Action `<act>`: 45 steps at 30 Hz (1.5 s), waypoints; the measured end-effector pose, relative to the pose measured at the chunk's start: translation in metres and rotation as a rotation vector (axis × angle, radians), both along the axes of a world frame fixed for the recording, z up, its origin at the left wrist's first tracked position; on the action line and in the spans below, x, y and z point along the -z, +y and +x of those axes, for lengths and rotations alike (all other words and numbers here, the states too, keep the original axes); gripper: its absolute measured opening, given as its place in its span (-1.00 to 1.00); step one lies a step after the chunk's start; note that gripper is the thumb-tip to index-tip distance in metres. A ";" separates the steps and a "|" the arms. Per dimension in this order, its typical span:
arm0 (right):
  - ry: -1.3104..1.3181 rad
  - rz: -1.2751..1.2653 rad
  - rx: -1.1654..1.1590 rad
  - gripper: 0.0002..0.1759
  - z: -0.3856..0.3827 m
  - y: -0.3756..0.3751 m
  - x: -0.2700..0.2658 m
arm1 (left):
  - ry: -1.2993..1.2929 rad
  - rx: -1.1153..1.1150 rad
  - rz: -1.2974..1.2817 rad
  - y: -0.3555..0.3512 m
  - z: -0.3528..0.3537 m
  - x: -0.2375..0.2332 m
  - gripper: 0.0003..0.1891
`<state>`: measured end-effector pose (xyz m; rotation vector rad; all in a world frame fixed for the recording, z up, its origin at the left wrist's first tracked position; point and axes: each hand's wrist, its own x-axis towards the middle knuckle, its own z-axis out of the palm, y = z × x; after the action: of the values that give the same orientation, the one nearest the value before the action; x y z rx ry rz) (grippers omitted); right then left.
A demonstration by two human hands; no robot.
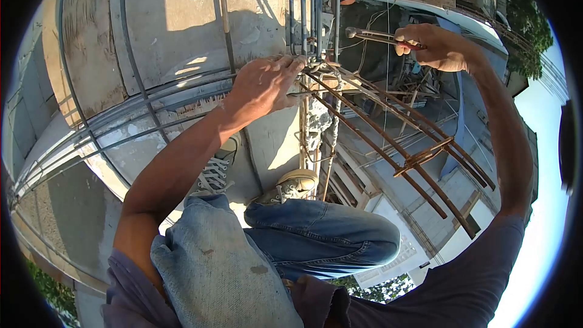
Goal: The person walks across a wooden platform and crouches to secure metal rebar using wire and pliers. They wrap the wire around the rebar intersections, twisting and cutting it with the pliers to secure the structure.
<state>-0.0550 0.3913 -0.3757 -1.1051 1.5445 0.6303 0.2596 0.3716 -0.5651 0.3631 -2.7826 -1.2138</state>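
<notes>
My left hand (267, 82) is closed over the steel rebar (164, 92) where several bars cross beside a column. Its fingers lie over the top and the thumb sits lower; what is under the palm is hidden. To the right, my right hand (437, 47) is raised and closed round the handles of what look like pincers (370, 35). The tool's head points left toward the upright bars (303, 9), apart from them. Below the right hand, a rusty rebar cage (395, 146) juts out from the joint, tied with a stirrup near its far end.
Plywood boards (182, 18) lie under the grey bars on the left. My shoes (294, 185) stand close to the column's rough concrete (319, 118). Beyond the edge on the right is a drop, with a lower level holding timber and debris (419, 82). A thin string hangs there.
</notes>
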 end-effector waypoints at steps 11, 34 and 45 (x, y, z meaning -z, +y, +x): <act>-0.011 0.005 -0.243 -0.67 0.041 0.008 0.004 | 0.245 -0.077 -0.090 0.002 -0.002 0.007 -0.31; 0.080 0.276 -0.393 -0.68 0.093 -0.039 0.011 | -0.134 0.056 0.050 -0.009 -0.008 -0.021 -0.21; 0.171 -0.092 -0.642 -0.60 0.105 -0.003 -0.001 | -0.151 0.088 0.065 -0.011 -0.010 -0.022 -0.22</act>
<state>0.0502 0.3880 -0.3742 -1.6721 1.3586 1.1133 0.2500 0.3602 -0.5428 0.3539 -2.9202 -1.3520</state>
